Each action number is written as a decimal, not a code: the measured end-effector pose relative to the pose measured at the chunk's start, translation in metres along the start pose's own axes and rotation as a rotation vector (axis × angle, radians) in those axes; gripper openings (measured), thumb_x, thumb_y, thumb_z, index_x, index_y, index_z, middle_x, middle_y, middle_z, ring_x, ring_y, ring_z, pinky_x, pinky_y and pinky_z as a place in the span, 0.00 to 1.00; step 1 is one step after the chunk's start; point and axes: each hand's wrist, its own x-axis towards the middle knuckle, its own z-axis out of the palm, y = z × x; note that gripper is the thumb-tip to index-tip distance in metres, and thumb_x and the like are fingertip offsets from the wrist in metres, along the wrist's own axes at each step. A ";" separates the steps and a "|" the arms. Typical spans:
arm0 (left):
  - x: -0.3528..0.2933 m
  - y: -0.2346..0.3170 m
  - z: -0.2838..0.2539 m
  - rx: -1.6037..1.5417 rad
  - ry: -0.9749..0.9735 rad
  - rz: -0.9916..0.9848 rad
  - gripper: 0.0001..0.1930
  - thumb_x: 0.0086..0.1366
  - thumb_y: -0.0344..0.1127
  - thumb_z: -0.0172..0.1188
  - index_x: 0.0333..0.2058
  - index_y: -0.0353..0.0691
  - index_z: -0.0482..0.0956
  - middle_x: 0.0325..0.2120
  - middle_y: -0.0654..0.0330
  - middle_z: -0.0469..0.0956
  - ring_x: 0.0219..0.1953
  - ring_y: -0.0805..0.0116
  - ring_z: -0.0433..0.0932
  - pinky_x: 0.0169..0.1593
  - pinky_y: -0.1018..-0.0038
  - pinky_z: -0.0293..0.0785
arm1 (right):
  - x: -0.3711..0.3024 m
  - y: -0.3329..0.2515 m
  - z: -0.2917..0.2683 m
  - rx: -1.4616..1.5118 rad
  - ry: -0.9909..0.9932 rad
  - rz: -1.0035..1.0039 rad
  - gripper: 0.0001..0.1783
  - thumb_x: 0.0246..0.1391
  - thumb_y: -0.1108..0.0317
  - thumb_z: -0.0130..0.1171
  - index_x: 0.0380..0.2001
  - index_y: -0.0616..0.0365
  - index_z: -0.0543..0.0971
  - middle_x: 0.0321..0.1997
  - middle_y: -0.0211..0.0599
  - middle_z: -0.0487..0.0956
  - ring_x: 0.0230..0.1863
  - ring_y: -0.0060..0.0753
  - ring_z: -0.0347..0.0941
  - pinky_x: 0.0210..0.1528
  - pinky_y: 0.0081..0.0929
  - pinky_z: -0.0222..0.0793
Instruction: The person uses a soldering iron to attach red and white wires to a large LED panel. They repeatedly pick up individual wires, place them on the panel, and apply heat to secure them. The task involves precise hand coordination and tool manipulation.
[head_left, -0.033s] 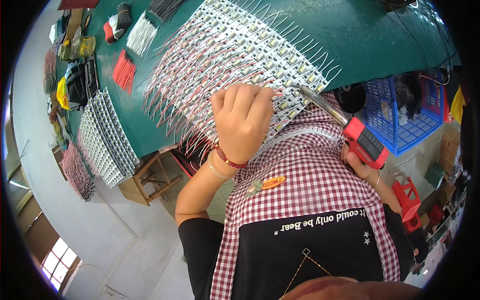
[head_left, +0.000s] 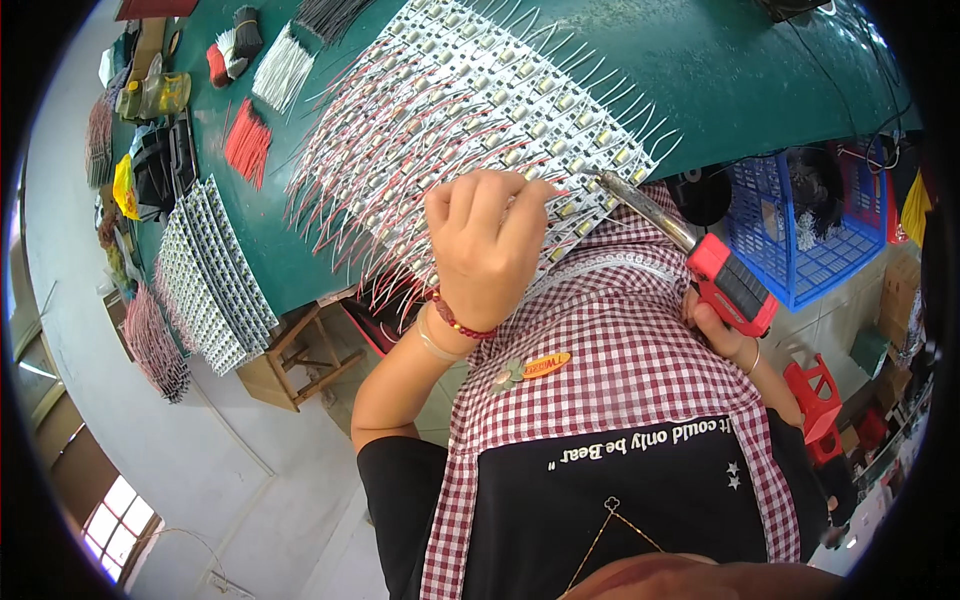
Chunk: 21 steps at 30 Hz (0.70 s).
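A large panel of small white circuit boards (head_left: 480,80), with yellowish components and rows of thin red and white wires, lies on the green table and reaches over its near edge. My left hand (head_left: 485,240) rests above the near part of this panel, its fingers curled in a pinch. Whatever lies between the fingertips is too small to make out among the wires. My right hand (head_left: 715,330) is wrapped round the handle of a red and black soldering gun (head_left: 735,285). The gun's metal barrel slants up and left, its tip at the boards just right of my left fingertips.
Bundles of red wires (head_left: 247,145) and white wires (head_left: 284,70) lie on the green table (head_left: 690,60). More wired boards (head_left: 215,280) hang over its left edge. A blue crate (head_left: 800,240) stands at the right, with a red plastic stool (head_left: 812,400) nearer me.
My left hand has shifted very slightly over the boards. The soldering gun and my right hand look the same.
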 end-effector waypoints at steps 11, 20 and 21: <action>-0.011 0.005 0.011 -0.103 -0.147 0.051 0.13 0.49 0.23 0.60 0.35 0.40 0.82 0.23 0.64 0.66 0.28 0.65 0.67 0.34 0.69 0.60 | -0.005 -0.008 -0.002 -0.030 -0.006 -0.040 0.06 0.40 0.69 0.62 0.23 0.58 0.77 0.24 0.35 0.77 0.26 0.39 0.72 0.29 0.33 0.67; -0.006 0.003 0.014 -0.163 -0.148 0.081 0.13 0.48 0.21 0.58 0.34 0.39 0.82 0.23 0.62 0.65 0.28 0.64 0.66 0.33 0.69 0.61 | -0.008 0.003 0.003 -0.111 0.017 -0.112 0.06 0.38 0.70 0.62 0.23 0.58 0.77 0.22 0.35 0.75 0.23 0.39 0.71 0.26 0.33 0.65; -0.005 0.003 0.014 -0.158 -0.152 0.083 0.13 0.48 0.21 0.58 0.35 0.39 0.82 0.23 0.62 0.65 0.28 0.64 0.66 0.33 0.69 0.61 | -0.006 0.000 0.005 -0.134 0.026 -0.130 0.06 0.38 0.71 0.62 0.22 0.58 0.77 0.22 0.35 0.75 0.23 0.39 0.71 0.26 0.33 0.65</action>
